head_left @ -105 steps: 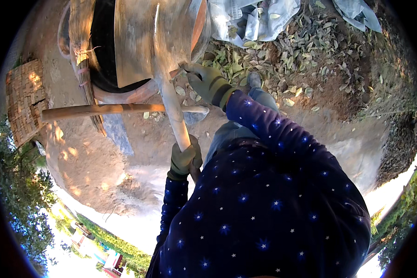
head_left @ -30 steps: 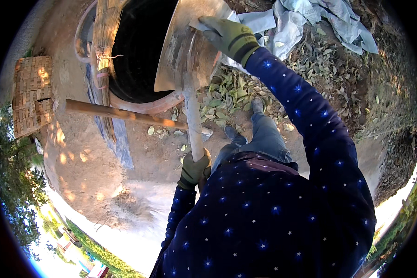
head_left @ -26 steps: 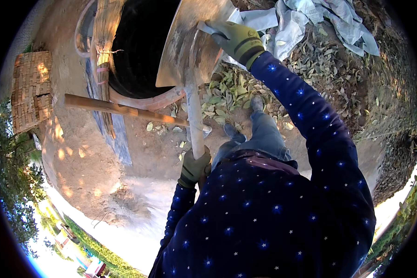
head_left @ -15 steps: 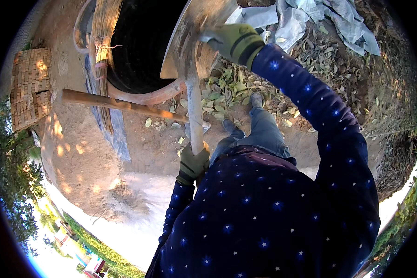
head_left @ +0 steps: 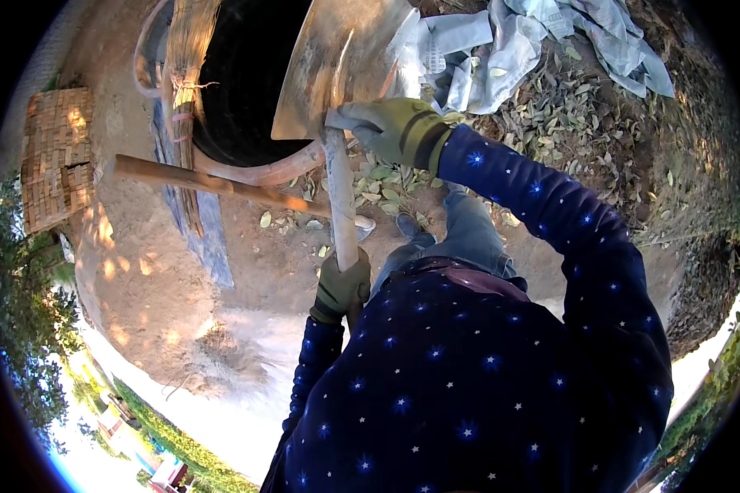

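A shovel is tilted in front of me, its wide, worn metal blade (head_left: 325, 62) raised over the rim of a large dark round vessel (head_left: 242, 90). My left hand (head_left: 343, 286), in a green glove with grey parts, is wrapped round the lower shaft (head_left: 342, 193) close to my waist. At the neck, where shaft meets blade, my right hand (head_left: 399, 130) lies in a matching glove, its grey-tipped fingers closed across the metal. The right thumb is partly hidden.
A straw broom (head_left: 191, 49) leans at the vessel's left. A wooden pole (head_left: 222, 185) crosses below its reddish rim (head_left: 263, 171). Crumpled whitish sacks (head_left: 510, 57) and dry leaves (head_left: 584, 123) lie right. A woven panel (head_left: 56, 160) stands far left; my feet are behind the shovel.
My right hand, smeared over the blade before, has slid down and slightly left to the shovel's neck. The blade has turned and shifted a little. My left hand keeps its grip.
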A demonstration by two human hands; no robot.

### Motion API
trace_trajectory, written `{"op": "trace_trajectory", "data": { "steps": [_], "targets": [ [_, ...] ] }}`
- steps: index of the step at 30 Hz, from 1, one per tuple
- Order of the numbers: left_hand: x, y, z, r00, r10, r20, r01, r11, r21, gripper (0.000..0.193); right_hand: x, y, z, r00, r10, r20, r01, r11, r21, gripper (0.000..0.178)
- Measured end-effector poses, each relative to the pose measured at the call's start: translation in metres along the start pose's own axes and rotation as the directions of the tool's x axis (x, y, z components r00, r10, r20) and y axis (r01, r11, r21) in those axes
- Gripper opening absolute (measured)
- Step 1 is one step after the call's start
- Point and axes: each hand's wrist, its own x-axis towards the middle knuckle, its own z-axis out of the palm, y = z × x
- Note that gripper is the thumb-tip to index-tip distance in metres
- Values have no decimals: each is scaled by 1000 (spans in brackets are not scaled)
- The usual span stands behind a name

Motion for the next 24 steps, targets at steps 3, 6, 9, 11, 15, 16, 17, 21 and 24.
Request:
{"op": "trace_trajectory", "data": {
  "steps": [3, 6, 9, 11, 15, 16, 17, 21, 24],
  "targets": [
    [-1, 2, 4, 999, -52, -1, 52, 996, -66, 12, -32, -33, 17, 971, 237, -31, -219, 933, 286, 32],
    [2, -13, 8, 998, 14, -69, -9, 998, 64, 14, -57, -53, 32, 954, 219, -205, -142, 931, 336, 29],
    [4, -24, 14, 967, 173, -187, -105, 940, 324, 19, -65, -58, 36, 924, 251, -288, -146, 928, 341, 29],
    [4, -27, 24, 926, 313, -213, -180, 860, 478, 23, -54, -56, 28, 901, 297, -316, -190, 926, 327, 31],
    [-1, -14, 31, 938, 274, -212, -114, 822, 558, 37, -46, -30, 16, 838, 482, -255, -357, 838, 413, 34],
    [0, -15, 30, 927, 290, -238, -108, 813, 572, 35, -56, -28, 25, 863, 423, -277, -311, 875, 370, 34],
    [3, -19, 31, 919, 304, -250, -107, 804, 585, 34, -74, -29, 31, 878, 371, -303, -272, 907, 321, 35],
    [-4, -10, 35, 915, 323, -243, -134, 809, 572, 31, -48, -50, 1, 794, 601, -94, -437, 671, 599, 39],
    [-1, -10, 32, 916, 319, -244, -139, 821, 554, 30, -39, -40, -4, 752, 658, 32, -537, 584, 609, 41]
  ]
}}
